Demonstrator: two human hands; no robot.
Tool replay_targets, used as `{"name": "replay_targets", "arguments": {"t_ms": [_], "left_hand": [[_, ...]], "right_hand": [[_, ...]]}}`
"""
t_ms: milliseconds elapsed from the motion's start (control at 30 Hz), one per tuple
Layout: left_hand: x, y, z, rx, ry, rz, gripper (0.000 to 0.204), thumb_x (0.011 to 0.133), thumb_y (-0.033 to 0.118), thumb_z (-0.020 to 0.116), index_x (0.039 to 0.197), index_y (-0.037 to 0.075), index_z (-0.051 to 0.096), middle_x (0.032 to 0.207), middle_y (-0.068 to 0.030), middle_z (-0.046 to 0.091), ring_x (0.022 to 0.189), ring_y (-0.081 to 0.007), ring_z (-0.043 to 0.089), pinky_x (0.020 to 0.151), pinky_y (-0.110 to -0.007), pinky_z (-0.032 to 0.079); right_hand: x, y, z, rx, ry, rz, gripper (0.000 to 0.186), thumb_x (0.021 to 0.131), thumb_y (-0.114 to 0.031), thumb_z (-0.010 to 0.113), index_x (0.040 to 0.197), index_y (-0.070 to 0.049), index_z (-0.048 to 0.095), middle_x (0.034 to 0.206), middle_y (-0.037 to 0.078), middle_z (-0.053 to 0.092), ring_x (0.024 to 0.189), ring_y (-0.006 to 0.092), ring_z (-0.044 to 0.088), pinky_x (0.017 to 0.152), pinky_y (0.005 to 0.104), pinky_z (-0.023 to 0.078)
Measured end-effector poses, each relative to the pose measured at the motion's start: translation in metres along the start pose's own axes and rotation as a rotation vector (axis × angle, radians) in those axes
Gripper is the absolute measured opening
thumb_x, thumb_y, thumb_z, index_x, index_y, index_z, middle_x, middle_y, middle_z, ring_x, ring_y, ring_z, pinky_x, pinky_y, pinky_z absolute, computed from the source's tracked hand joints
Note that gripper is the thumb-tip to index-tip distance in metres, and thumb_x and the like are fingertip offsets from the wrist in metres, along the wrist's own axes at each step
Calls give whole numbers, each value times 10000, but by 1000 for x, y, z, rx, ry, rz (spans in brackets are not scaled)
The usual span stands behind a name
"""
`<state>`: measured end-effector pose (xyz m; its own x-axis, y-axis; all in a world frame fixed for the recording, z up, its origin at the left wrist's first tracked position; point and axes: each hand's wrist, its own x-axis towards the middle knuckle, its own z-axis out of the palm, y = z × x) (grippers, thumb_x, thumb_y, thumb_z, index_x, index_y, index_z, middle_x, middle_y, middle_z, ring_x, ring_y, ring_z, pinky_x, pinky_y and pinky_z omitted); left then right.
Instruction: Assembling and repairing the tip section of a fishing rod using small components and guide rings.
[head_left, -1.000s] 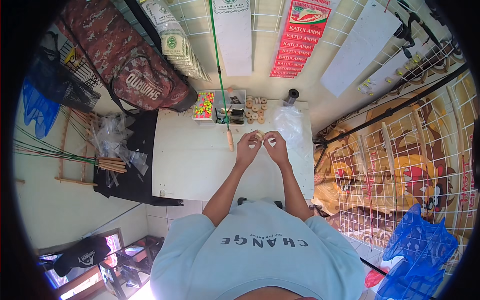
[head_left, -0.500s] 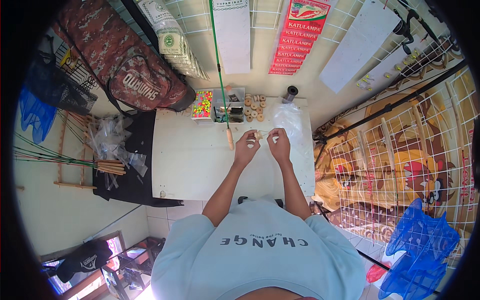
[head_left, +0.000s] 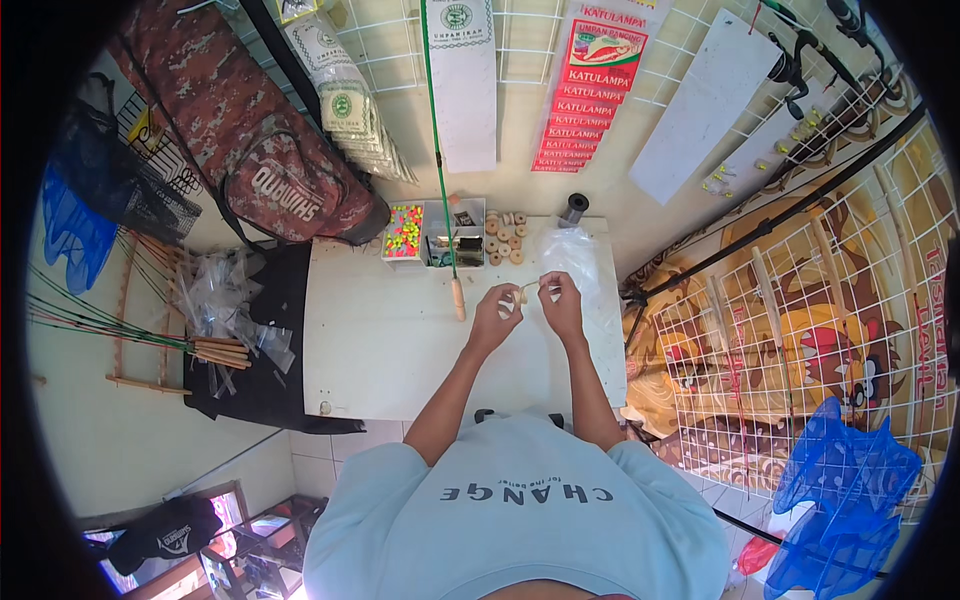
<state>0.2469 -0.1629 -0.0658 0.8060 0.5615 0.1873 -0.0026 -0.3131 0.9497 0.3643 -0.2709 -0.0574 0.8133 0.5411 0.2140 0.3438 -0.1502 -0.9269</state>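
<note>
Over the white table, my left hand is closed on a small pale wooden spool, held between thumb and fingers. Just to its right, my right hand pinches a thin strand that runs across to the spool. The strand is too fine to make out well. Left of my hands lies the cork-coloured handle of a thin green fishing rod. Several similar wooden spools are grouped beyond my hands at the table's back.
A box of bright floats and a grey compartment box stand at the back left. Clear plastic bags and a black spool are at the back right. A camouflage rod bag leans by the left corner; bundled rods lie further left.
The whole view has shifted, so the table and my hands appear lower. My left hand still holds the spool and my right the strand, with the fingers slightly rearranged.
</note>
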Motion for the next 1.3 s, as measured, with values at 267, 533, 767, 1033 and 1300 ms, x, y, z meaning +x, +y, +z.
{"name": "replay_targets", "arguments": {"t_ms": [267,533,767,1033,1300], "left_hand": [[2,-9,-2,-127,3,-124,374,872,-14,553,1238,54,509,1075,-73,594,923,-133,598,724,-259,530],[1,-7,-5,-324,-72,-194,342,925,41,506,1264,14,471,1054,-112,593,913,-162,614,753,-283,550],[4,-14,-3,-340,-34,-237,315,933,71,522,1243,27,482,1060,-112,566,905,-161,602,727,-274,540],[5,-18,6,-309,123,-120,307,907,14,533,1211,31,488,1092,-116,546,961,-176,607,725,-274,549],[6,-14,1,-285,144,-130,386,899,8,546,1270,53,449,1141,-113,563,999,-185,607,758,-282,530]], "right_hand": [[-7,-5,14,279,-100,127,44,898,11,547,918,-18,521,878,52,618,832,116,613,774,250,475],[-4,2,5,144,68,60,92,851,4,601,877,-25,517,840,60,625,794,114,602,748,254,483],[-6,-2,7,213,102,54,131,866,17,569,993,-10,581,875,63,625,821,112,599,755,251,481],[-5,-3,6,62,70,-77,110,843,17,585,922,0,661,878,65,629,761,120,607,722,242,490],[-2,8,3,-31,59,1,165,852,-24,595,982,-46,694,885,76,644,739,126,611,665,245,490]]}}
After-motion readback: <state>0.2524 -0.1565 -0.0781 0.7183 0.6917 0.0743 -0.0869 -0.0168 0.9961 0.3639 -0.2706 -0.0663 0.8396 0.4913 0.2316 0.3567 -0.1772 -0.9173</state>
